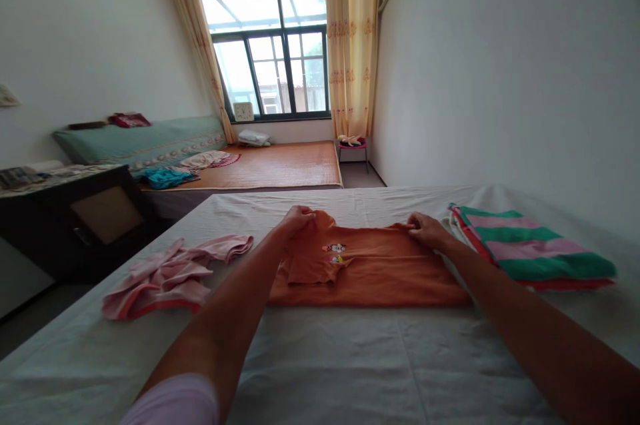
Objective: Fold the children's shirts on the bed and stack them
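Sheet [345,365] lies free before orange shirt [385,272]; pink garment [163,276] blocks left, striped stack [535,245] right

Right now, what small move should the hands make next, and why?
Perhaps the left hand and right hand should draw the far edge of the orange shirt toward its near edge. Both seem to grasp that far edge, well apart, and a sleeve already lies across the front.

A square clock [244,112] sits by the window [267,32] (yellow curtains [350,48] either side), near a brown mat [290,164].
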Action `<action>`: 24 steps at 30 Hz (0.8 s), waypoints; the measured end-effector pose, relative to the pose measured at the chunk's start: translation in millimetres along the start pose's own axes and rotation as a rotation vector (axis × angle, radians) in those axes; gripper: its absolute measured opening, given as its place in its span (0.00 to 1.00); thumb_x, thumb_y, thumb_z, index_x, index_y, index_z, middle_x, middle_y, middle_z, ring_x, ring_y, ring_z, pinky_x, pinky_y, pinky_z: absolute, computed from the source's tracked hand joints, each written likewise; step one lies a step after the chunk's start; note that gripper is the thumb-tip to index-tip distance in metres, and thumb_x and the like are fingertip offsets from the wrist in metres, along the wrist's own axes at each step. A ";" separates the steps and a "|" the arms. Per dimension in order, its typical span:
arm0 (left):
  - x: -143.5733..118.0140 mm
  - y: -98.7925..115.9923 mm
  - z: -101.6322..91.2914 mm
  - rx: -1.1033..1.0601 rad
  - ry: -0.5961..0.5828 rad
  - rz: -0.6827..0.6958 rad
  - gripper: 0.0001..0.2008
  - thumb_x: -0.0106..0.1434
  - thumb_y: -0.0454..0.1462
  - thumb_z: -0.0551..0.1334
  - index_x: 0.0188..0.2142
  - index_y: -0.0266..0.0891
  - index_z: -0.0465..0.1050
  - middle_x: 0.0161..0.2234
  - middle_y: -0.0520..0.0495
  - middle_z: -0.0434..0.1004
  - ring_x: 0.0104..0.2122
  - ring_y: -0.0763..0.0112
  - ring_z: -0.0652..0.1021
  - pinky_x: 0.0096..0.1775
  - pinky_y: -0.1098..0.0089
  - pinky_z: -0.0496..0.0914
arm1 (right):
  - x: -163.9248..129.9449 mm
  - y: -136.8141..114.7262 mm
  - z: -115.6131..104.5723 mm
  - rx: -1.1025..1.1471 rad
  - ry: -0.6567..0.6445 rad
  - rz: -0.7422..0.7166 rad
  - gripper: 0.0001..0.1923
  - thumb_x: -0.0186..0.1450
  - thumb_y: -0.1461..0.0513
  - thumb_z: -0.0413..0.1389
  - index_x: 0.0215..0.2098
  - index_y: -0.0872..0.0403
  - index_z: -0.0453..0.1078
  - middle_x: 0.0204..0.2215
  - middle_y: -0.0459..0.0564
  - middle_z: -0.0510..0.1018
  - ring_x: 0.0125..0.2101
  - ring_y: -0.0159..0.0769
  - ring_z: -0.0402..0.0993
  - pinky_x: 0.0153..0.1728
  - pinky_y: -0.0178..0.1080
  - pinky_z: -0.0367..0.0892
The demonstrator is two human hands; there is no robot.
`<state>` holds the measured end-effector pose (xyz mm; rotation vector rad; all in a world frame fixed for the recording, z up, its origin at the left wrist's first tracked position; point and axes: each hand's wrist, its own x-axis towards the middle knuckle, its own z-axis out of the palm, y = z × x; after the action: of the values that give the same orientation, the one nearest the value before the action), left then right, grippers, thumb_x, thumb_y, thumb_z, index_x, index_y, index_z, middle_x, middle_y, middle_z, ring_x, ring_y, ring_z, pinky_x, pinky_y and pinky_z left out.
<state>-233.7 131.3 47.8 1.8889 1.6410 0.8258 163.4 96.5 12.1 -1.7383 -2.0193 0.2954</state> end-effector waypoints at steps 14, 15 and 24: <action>-120.4 -10.2 -46.5 -0.068 -0.511 0.289 0.28 0.46 0.31 0.65 0.50 0.39 0.70 0.47 0.45 0.74 0.43 0.65 0.73 0.42 0.70 0.67 | -77.5 3.5 -24.4 0.606 -0.356 -0.086 0.09 0.49 0.62 0.57 0.29 0.55 0.73 0.29 0.47 0.78 0.32 0.36 0.73 0.36 0.37 0.64; -122.6 -11.6 -46.3 -0.008 -0.471 0.310 0.27 0.46 0.30 0.64 0.48 0.39 0.72 0.46 0.46 0.74 0.44 0.64 0.73 0.44 0.70 0.67 | -77.6 6.5 -23.0 0.590 -0.305 -0.069 0.09 0.49 0.61 0.57 0.29 0.54 0.73 0.30 0.47 0.79 0.34 0.38 0.73 0.37 0.37 0.65; -128.4 -10.1 -57.6 0.081 -0.582 0.524 0.10 0.50 0.27 0.61 0.32 0.37 0.78 0.30 0.50 0.76 0.35 0.71 0.73 0.42 0.73 0.65 | -74.2 26.9 -17.9 0.439 -0.168 -0.014 0.05 0.48 0.61 0.57 0.25 0.52 0.71 0.35 0.49 0.80 0.41 0.44 0.74 0.42 0.40 0.65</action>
<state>-293.7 4.9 65.1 2.3673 0.8512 0.3289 202.7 26.6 1.0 -1.4610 -1.8945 0.8352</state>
